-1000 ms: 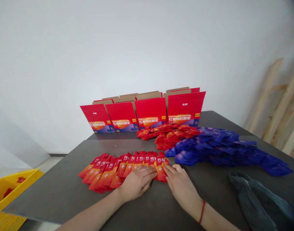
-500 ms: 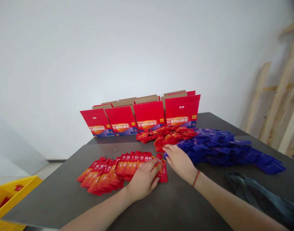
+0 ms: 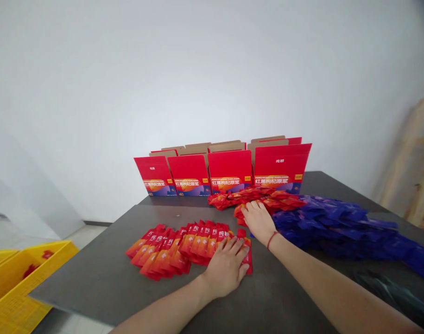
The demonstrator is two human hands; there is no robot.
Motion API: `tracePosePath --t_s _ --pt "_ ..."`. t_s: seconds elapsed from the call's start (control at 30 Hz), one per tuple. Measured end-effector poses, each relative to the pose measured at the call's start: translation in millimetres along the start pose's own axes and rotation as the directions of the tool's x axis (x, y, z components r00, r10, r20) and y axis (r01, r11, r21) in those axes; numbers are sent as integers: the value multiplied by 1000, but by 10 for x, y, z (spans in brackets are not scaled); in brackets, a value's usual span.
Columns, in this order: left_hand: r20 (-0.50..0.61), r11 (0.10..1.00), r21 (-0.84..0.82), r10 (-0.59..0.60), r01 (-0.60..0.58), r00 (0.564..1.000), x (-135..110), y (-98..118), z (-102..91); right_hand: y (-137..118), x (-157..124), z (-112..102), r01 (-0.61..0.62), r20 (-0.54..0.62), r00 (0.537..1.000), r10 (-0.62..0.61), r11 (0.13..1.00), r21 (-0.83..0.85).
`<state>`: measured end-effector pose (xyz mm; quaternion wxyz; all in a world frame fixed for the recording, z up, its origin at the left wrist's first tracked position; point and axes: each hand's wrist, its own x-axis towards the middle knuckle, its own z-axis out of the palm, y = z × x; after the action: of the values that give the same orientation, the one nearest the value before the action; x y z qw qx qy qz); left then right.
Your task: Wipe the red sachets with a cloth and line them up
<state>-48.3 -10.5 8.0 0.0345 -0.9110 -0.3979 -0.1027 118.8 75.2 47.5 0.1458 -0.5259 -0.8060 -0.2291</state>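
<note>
My left hand lies with spread fingers on the right end of an overlapping row of red and orange sachets, which is fanned out on the dark table. My right hand, with a red band at its wrist, reaches over the near edge of a loose heap of red sachets. Its fingers are stretched and slightly bent, touching the heap; their tips are partly hidden among the sachets. A large heap of blue sachets spreads to the right of that hand.
Open-topped red cartons stand along the table's back edge. Yellow crates with a few red pieces inside are at the lower left. Dark crumpled plastic lies at the right, and wooden slats lean beyond the table.
The view has turned left, so everything sits further right. My right hand has moved forward onto the red heap. My left hand stays on the right end of the row.
</note>
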Motion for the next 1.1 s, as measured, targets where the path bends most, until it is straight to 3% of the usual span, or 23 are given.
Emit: tracePosePath --t_s 0.2,0.4,0.57,0.7,0.83,0.97,1.1 --pt "47 998 -50 -22 24 999 -131 -148 -80 117 -13 -23 42 30 999 -43 998 36" --pt "56 999 -37 -24 26 998 -295 -362 -191 133 -379 -240 55 -10 998 -54 989 135" --pt "42 999 -33 -2 3 999 -348 -587 -200 -175 -766 -388 105 -46 994 -97 970 220" --pt "-37 992 -127 -34 29 999 -361 -705 -168 -547 -902 -318 130 -16 991 -131 957 260" --pt "-156 982 -182 -82 53 984 -345 -532 -239 -731 -917 -216 155 6 986 -165 939 307" --pt "-29 992 -123 30 -33 999 -332 -215 -289 -491 -754 -209 141 -2 989 -147 944 299" --pt "53 995 -75 63 -59 997 -334 -162 -236 -146 -386 -162 66 -17 998 -64 977 202"
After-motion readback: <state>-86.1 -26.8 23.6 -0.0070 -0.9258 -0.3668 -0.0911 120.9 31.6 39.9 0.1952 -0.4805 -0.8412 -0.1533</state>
